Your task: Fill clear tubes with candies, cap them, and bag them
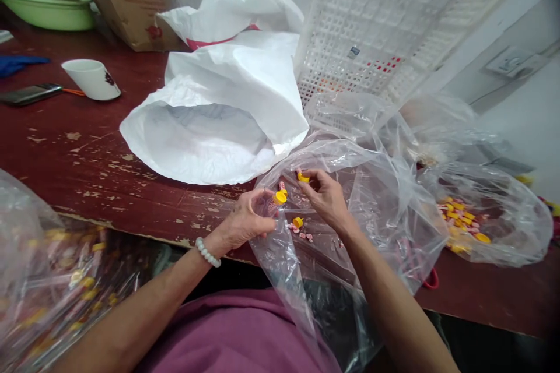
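My left hand, with a beaded bracelet at the wrist, curls around a small clear tube with pink bits showing in it. A yellow cap is at the tube's end, with a small pink-patterned piece beside it. To the right, my right hand pinches another yellow cap between thumb and fingertips. Below the hands, a loose yellow cap and several small pink-and-white pieces lie on a large clear plastic bag. My fingers partly hide the tube.
An open white sack lies ahead on the worn red table. A white plastic crate leans behind the bag. Clear bags of yellow-capped tubes and yellow caps flank me. A white cup and phone sit left.
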